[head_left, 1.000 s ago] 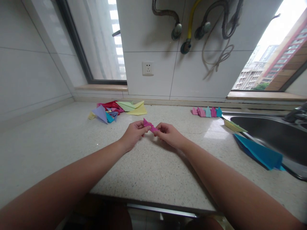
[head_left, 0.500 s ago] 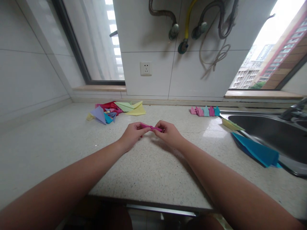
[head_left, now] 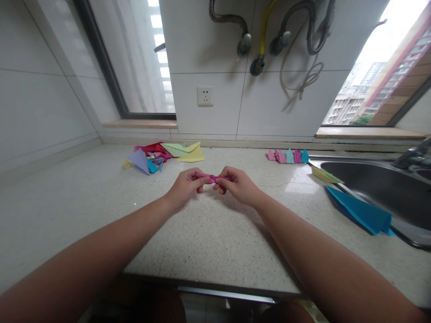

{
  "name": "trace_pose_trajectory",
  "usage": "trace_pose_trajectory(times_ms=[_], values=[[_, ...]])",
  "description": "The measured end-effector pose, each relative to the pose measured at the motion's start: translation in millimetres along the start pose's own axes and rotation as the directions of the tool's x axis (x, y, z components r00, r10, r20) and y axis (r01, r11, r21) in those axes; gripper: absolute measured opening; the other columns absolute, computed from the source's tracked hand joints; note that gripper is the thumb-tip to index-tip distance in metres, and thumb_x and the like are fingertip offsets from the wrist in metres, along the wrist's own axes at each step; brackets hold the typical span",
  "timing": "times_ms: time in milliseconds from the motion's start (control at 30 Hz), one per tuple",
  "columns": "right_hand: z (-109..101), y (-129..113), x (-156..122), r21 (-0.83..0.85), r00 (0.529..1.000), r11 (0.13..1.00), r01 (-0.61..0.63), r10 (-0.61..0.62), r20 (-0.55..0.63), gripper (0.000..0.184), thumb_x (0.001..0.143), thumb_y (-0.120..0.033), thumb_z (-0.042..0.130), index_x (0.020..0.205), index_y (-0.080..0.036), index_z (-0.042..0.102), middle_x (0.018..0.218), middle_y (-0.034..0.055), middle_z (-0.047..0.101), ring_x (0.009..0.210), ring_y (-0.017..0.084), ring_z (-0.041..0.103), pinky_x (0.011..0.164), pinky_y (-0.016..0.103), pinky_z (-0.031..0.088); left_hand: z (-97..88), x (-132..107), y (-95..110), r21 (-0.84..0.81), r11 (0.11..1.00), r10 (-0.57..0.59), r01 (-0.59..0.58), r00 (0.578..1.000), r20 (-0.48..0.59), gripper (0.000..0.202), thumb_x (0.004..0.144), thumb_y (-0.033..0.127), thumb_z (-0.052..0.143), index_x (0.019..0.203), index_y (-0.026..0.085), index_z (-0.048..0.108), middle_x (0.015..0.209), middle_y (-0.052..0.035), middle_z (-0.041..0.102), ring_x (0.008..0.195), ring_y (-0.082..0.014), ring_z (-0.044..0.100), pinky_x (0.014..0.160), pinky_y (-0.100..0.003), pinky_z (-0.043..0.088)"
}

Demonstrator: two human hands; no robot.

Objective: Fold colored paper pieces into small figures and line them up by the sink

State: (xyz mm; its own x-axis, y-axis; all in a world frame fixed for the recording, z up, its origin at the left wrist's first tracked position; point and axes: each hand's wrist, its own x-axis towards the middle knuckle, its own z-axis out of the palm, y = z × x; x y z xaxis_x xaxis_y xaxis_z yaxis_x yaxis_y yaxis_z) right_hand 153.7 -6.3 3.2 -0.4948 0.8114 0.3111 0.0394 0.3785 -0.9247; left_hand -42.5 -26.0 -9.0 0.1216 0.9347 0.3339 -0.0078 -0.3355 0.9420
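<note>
A small magenta folded paper (head_left: 212,179) is stretched between my two hands, just above the speckled countertop (head_left: 215,237). My left hand (head_left: 187,186) pinches its left end between thumb and fingers. At the other end, my right hand (head_left: 236,184) has the same pinch, thumb on the near side. The fingers cover both ends of the paper, so its full shape is hidden; only a narrow folded strip shows in the middle.
Behind my left hand lies a heap of coloured folded papers (head_left: 148,157). A row of small folded paper pieces (head_left: 288,156) stands at the back right. A yellow folded paper (head_left: 325,175) and a large blue one (head_left: 360,210) lie by the metal sink (head_left: 353,172).
Both hands have turned slightly, and more of the magenta paper's middle now faces me. My right fingers have curled lower beneath it. The other papers have stayed put.
</note>
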Motion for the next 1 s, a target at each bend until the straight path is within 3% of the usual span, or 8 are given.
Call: trace_pose_trajectory(times_ms=[300, 567, 833, 1000], values=[[-9, -2, 2, 0.047, 0.999, 0.999, 0.01, -0.012, 0.045, 0.026, 0.083, -0.039, 0.068, 0.077, -0.017, 0.056, 0.069, 0.0035, 0.07, 0.056, 0.012, 0.062, 0.055, 0.026, 0.052, -1.2, 0, 4, 0.027, 0.999, -0.039, 0.037, 0.998, 0.053, 0.034, 0.083, 0.041, 0.068, 0.105, 0.015, 0.075, 0.086, -0.0089, 0.076, 0.054, -0.0117, 0.061, 0.05, -0.025, 0.047], [-7, -5, 1, 0.08, 0.999, 0.997, -0.004, 0.001, 0.034, 0.027, 0.082, -0.04, 0.069, 0.078, -0.017, 0.056, 0.069, 0.0032, 0.07, 0.057, 0.012, 0.063, 0.056, 0.026, 0.054, -2.4, 1, 8, 0.087, 0.996, 0.002, -0.005, 1.0, 0.03, 0.032, 0.083, 0.039, 0.068, 0.105, 0.016, 0.075, 0.091, -0.0095, 0.076, 0.052, -0.0102, 0.058, 0.049, -0.025, 0.047], [-5, 2, 0, 0.104, 1.0, 0.995, -0.002, 0.002, -0.001, 0.03, 0.082, -0.043, 0.071, 0.085, -0.018, 0.055, 0.074, 0.0033, 0.07, 0.06, 0.011, 0.064, 0.058, 0.026, 0.054, 1.1, 0, -4, -0.043, 0.993, -0.105, 0.108, 0.992, 0.069, 0.035, 0.077, 0.038, 0.075, 0.101, 0.013, 0.074, 0.093, -0.0123, 0.074, 0.073, -0.0159, 0.063, 0.055, -0.024, 0.045], [-3, 5, -1, 0.134, 0.995, 0.988, -0.078, 0.068, 0.073, 0.033, 0.082, -0.044, 0.07, 0.1, -0.018, 0.061, 0.07, 0.0006, 0.068, 0.054, 0.011, 0.061, 0.052, 0.025, 0.051, 3.5, -1, -4, -0.012, 0.994, -0.105, 0.106, 0.992, 0.063, 0.029, 0.078, 0.037, 0.074, 0.095, 0.013, 0.074, 0.079, -0.0079, 0.072, 0.067, -0.0146, 0.063, 0.056, -0.024, 0.046]])
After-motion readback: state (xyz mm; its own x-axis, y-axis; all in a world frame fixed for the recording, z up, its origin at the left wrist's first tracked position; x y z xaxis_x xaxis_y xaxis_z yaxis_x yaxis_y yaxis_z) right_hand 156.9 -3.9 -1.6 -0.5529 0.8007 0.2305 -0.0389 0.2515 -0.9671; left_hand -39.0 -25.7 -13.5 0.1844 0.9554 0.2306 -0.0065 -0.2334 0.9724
